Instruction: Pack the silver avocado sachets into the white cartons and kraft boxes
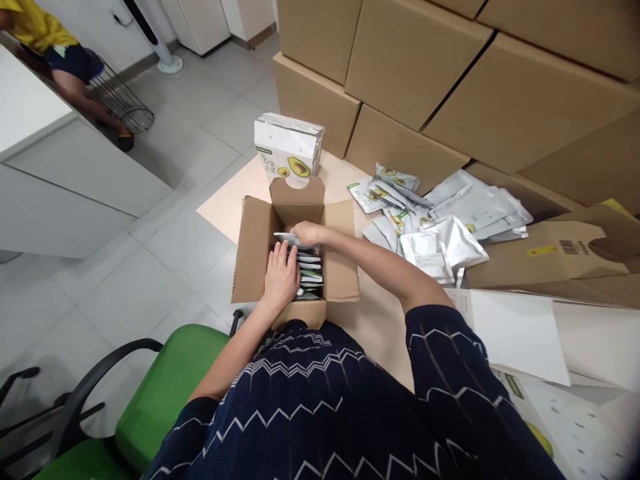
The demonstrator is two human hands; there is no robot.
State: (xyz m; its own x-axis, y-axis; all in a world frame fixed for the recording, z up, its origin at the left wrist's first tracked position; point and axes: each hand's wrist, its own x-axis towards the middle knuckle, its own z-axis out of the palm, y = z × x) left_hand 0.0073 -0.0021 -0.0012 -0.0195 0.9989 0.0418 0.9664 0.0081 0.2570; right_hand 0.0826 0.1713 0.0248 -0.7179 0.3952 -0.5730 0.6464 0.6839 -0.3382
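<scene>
- Right hand [306, 233]: fingers closed on the right part of one pouch [286, 236]; the fingertips are partly hidden.
- Left hand [281, 277]: palm down, fingers extended and laid together, not clenched; it rests over the left ends of the row [311, 268] of pouches, fingertips just near of the gripped pouch.
- Location of gripped pouch: inside the box [341, 253], at the far end of the row, left of my right hand's knuckles, top edge exposed.
- Location of box: on the near part of the table [373, 320], directly in front of my body, four flaps folded outward.
- Count, hands: two, both in the box.
- Count, gripped pouches: one.
- Count, row: several pouches; my left hand covers part of them, so an exact number cannot be read.
- Count, cartons: one white carton [287, 150] standing on the table, beyond the box.
- Count, pile: many pouches overlap in the pile [450, 207] to the right; the exact number cannot be read.
- Appearance, gripped pouch: pale, flat, thin-edged; most of its face is hidden.
- Appearance, row: pouches on edge, one behind another, pale and dark edges with some green.
- Appearance, pile: white and silver pouches, some printed with avocados.
</scene>
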